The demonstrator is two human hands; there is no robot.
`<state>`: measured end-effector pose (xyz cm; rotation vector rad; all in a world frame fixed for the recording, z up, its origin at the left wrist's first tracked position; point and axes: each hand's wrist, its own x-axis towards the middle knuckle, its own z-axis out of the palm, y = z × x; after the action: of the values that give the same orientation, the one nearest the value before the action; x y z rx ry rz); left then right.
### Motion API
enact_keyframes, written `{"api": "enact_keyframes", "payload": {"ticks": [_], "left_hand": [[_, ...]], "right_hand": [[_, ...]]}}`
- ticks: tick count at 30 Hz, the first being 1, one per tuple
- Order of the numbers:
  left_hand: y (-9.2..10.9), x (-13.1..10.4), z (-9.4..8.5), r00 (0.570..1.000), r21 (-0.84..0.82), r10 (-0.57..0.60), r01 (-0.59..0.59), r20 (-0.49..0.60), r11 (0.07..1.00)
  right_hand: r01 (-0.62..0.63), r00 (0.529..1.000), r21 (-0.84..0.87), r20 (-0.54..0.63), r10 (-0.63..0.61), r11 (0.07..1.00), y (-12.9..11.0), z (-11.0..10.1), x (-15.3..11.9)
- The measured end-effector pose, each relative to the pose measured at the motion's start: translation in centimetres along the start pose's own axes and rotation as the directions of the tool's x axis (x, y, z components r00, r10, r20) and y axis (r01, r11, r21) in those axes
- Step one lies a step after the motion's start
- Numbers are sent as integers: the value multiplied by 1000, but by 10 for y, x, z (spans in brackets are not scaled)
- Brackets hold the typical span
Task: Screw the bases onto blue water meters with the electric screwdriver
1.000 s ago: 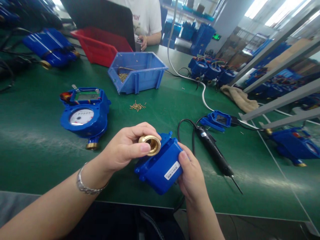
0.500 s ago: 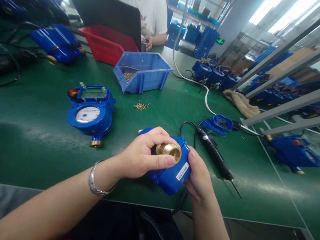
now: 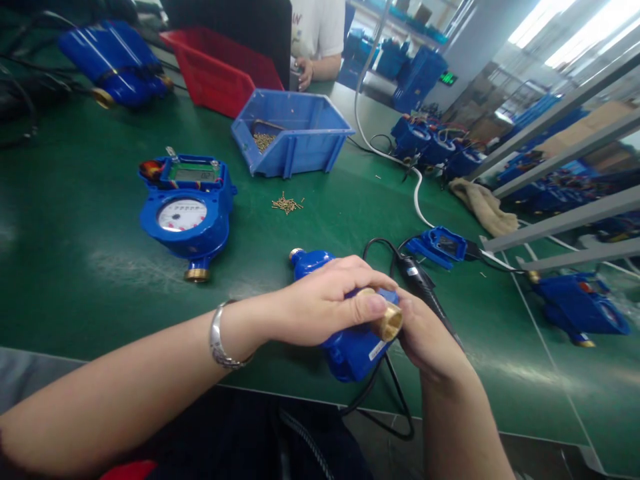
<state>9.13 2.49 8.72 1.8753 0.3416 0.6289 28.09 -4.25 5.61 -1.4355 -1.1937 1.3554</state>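
Both hands, left (image 3: 325, 303) and right (image 3: 430, 337), grip a blue water meter body (image 3: 350, 347) by its brass fitting (image 3: 389, 322), just above the green counter (image 3: 75, 253). Behind, a blue bin (image 3: 295, 137) contains brass screws (image 3: 264, 141); loose screws (image 3: 287, 203) lie nearby.

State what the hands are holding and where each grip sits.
Both hold one blue water meter body. The left hand wraps over its top, thumb by the brass threaded end; the right hand supports the right side.
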Motion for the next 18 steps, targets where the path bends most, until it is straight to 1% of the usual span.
{"api": "enact_keyframes", "payload": {"ticks": [1, 2, 3, 4, 5, 6, 7, 8, 9, 10, 11, 12, 13, 15, 16, 18], "left_hand": [[2, 2, 5, 1000, -16, 2, -2, 11, 1000], [3, 2, 10, 1000, -70, -2, 2, -1, 998], [3, 1, 16, 999, -156, -16, 10, -41, 988], [2, -2, 21, 993, -254, -42, 13, -110, 967], [-1, -6, 25, 976, -333, -76, 4, -203, 943], [-5, -13, 28, 942, -362, -104, -19, -318, 932], [-11, -21, 30, 892, -324, -102, -52, -440, 945], [-17, -30, 31, 837, -219, -52, -82, -545, 972], [-25, -40, 32, 789, -57, 52, -109, -612, 992], [-33, -50, 32, 756, 116, 184, -143, -629, 983], [-40, -61, 32, 753, 264, 292, -162, -589, 951], [-47, -71, 33, 768, 382, 368, -175, -523, 907], [-52, -80, 34, 788, 466, 415, -187, -455, 865], [-58, -95, 38, 821, 581, 461, -205, -336, 788], [-59, -100, 41, 826, 624, 484, -221, -289, 749], [-58, -105, 46, 806, 690, 549, -270, -219, 671]], "right_hand": [[-33, 999, 11, -19, 33, 999, 0, -3, 0], [-81, 995, 46, -51, 84, 996, 1, -5, -1], [-133, 987, 100, -81, 142, 986, 3, -7, -2], [-175, 976, 159, -98, 192, 972, 7, -8, -3], [-197, 969, 209, -104, 222, 958, 11, -9, -4], [-199, 967, 243, -106, 230, 949, 16, -11, -5], [-189, 969, 264, -109, 224, 946, 21, -13, -6], [-177, 970, 275, -113, 214, 945, 26, -14, -7], [-167, 972, 278, -115, 206, 946, 30, -16, -8], [-161, 973, 276, -114, 198, 948, 34, -18, -8], [-153, 976, 271, -110, 188, 951, 36, -20, -8], [-143, 979, 259, -102, 175, 955, 37, -21, -8], [-135, 983, 240, -90, 160, 961, 38, -22, -7], [-123, 989, 192, -58, 137, 974, 37, -22, -6], [-117, 991, 171, -47, 127, 978, 36, -22, -6], [-98, 994, 149, -37, 105, 984, 34, -21, -6]]}}
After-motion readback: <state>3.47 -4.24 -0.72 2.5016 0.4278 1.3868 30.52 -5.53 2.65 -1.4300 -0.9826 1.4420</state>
